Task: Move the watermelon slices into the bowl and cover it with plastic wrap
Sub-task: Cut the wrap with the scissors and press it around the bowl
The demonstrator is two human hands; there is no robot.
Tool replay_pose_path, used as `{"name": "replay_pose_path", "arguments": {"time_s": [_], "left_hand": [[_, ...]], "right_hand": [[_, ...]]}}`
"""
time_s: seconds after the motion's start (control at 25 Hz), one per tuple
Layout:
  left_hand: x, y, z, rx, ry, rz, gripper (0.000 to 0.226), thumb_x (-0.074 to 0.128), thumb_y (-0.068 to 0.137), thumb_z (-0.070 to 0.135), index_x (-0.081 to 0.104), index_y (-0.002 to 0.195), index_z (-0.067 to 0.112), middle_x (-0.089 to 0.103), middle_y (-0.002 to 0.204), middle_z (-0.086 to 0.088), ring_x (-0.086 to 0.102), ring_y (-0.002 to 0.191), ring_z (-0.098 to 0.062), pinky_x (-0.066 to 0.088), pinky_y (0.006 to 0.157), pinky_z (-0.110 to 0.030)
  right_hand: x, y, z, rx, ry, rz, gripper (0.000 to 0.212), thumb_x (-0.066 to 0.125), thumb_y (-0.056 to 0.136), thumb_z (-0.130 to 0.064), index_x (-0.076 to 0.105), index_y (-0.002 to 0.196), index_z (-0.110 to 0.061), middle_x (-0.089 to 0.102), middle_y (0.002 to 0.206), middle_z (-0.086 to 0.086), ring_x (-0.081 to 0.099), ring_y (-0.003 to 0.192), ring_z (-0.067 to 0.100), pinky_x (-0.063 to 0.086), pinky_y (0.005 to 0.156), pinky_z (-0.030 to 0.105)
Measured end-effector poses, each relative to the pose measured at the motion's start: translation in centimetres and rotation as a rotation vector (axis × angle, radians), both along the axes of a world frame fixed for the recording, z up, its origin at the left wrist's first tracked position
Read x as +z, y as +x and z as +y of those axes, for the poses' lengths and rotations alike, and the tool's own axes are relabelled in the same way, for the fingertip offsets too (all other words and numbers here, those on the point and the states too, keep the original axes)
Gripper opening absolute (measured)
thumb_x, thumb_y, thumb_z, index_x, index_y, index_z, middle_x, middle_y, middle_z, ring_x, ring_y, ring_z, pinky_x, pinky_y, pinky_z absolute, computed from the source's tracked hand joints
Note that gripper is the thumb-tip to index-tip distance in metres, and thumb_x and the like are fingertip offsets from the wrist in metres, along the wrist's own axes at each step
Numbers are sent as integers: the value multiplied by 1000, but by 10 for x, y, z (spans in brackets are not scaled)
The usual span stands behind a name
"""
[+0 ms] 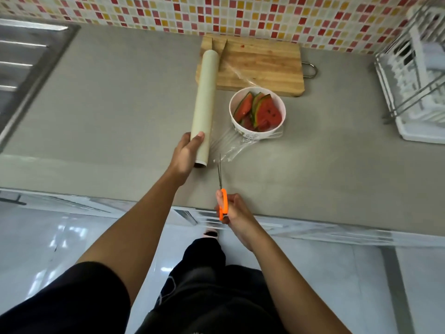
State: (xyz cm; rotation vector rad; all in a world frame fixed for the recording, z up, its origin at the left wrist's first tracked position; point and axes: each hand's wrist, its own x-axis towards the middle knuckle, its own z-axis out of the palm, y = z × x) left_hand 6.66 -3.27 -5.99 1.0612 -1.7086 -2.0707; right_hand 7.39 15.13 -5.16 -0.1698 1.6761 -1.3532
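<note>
A white bowl (257,131) on the grey counter holds several watermelon slices (265,113). A sheet of clear plastic wrap (237,143) stretches from the long cream roll (205,102) across to the bowl and over it. My left hand (186,154) grips the near end of the roll, which lies on the counter left of the bowl. My right hand (232,209) holds orange-handled scissors (222,203) at the counter's front edge. Their blades point away from me, with the tips at the near edge of the wrap.
A wooden cutting board (262,66) lies behind the bowl against the tiled wall. A steel sink (26,68) is at the far left. A white dish rack (419,75) stands at the right. The counter's front edge (313,221) runs below my hands.
</note>
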Motion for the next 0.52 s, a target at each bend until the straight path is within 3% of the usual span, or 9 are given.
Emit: {"name": "replay_pose_path", "arguments": {"time_s": [0.12,0.24,0.36,0.52], "left_hand": [[2,0,-4,-18,24,-8,38,55,77,49,55,101,19,57,94,-4,57,81,-21,46,61,-30],[1,-2,-6,-28,44,-13,38,55,77,49,55,100,19,58,95,-6,58,83,-23,47,65,-33],[0,-2,-6,-28,54,-27,37,55,76,50,54,99,20,57,94,-6,57,84,-23,47,67,-36],[-2,-1,-5,-37,85,-28,38,55,78,48,54,102,19,58,97,-9,59,84,-26,48,67,-38]], "right_hand": [[-1,2,-15,-18,-48,-33,37,53,88,-43,48,56,-25,47,61,-4,44,54,8,34,57,23],[0,-4,-33,-32,-108,-63,40,54,83,-49,46,52,-25,43,57,-5,43,52,7,32,54,21],[-7,-7,-41,-109,-98,-40,35,54,78,-54,48,63,-23,48,62,-5,48,50,2,36,53,17],[-11,-13,-47,-153,-127,-32,25,54,87,-41,48,75,-21,50,65,-6,50,49,-3,40,50,10]]}}
